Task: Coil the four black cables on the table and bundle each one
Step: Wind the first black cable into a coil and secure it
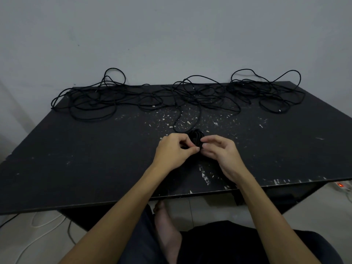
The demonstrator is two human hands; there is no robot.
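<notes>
A small coil of black cable lies at the middle of the black table. My left hand and my right hand both pinch its near side, fingertips almost touching. Two strands run from the coil back toward a loose tangle at the centre rear. Another loose black cable pile spreads over the rear left, and a third over the rear right. Where one cable ends and another begins in the tangles is hard to tell.
The tabletop is scuffed with pale chipped specks. A grey wall stands right behind the table. Below the near edge I see my bare foot, a white cord on the floor, and a power strip with a red light at the right.
</notes>
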